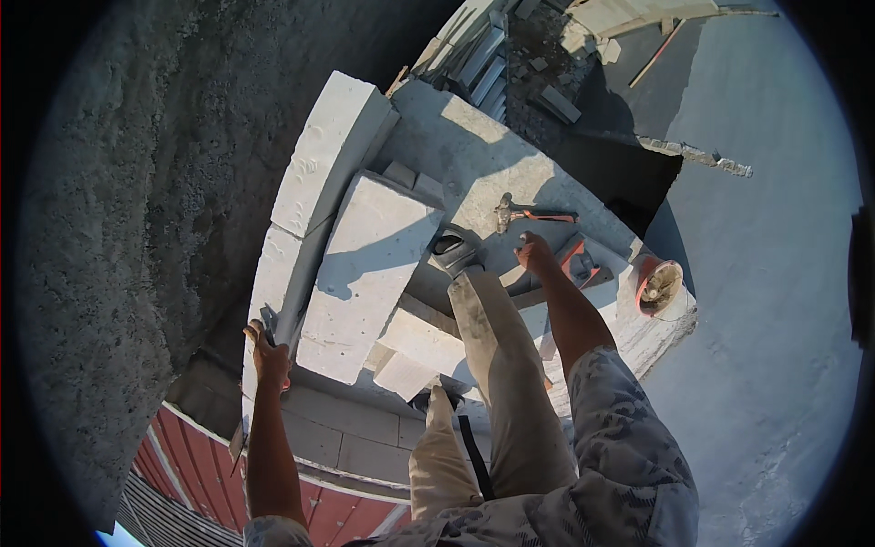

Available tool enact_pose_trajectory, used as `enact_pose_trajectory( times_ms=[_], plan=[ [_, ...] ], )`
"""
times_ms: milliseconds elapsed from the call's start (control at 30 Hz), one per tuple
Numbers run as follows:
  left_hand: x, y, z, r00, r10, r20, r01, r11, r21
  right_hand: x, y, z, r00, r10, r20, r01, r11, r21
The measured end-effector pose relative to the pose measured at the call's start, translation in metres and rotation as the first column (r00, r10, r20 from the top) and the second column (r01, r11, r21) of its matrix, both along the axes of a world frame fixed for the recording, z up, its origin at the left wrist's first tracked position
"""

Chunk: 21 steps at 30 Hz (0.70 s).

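Note:
At the left, my left hand (pixel 271 360) is closed around a tool with a grey metal end (pixel 267 319) and a bit of red below. It rests at the near end of a row of white blocks (pixel 314 169). My right hand (pixel 536 252) is held out over the concrete slab, fingers loosely apart, with nothing visible in them. Just beyond it lies a hammer (pixel 504 215) with an orange-red handle. A large white block (pixel 374 269) stands between the row and my legs. Right of my right hand is an orange-red, open-topped tool or container (pixel 580 263), partly shaded.
A red bucket (pixel 658 288) with pale contents stands near the slab's right edge. Beyond the slab is a dark opening (pixel 629 178). Smaller blocks (pixel 419 342) lie beside my shoe (pixel 453 250). A rough grey wall (pixel 109 210) rises left; red metal sheeting (pixel 196 460) lies below.

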<state>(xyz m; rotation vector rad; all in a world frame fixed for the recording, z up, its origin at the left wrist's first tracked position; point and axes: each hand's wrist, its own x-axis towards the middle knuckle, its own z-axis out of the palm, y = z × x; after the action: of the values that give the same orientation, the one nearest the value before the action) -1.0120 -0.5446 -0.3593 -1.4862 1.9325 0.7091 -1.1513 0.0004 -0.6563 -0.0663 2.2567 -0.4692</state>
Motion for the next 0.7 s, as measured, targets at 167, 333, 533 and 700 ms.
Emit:
enact_pose_trajectory(
  times_ms=[167,333,533,700],
  plan=[
    [-0.011,0.029,-0.039,0.998,-0.003,-0.061,0.005,0.999,0.043,-0.024,0.081,-0.065,0.967,0.029,-0.254,0.012,0.987,0.158],
    [0.002,0.009,-0.007,1.0,0.002,-0.022,-0.003,0.998,-0.059,-0.051,-0.014,-0.047,0.985,0.143,0.094,-0.169,0.903,0.396],
    [-0.02,0.031,-0.012,1.0,0.029,-0.009,-0.03,0.997,-0.07,-0.062,0.009,-0.085,0.92,0.391,0.015,-0.33,0.755,0.566],
    [-0.012,0.023,-0.014,0.999,0.028,-0.021,-0.03,0.995,-0.094,-0.058,0.003,-0.115,0.841,0.536,-0.073,-0.431,0.746,0.508]
  ],
)
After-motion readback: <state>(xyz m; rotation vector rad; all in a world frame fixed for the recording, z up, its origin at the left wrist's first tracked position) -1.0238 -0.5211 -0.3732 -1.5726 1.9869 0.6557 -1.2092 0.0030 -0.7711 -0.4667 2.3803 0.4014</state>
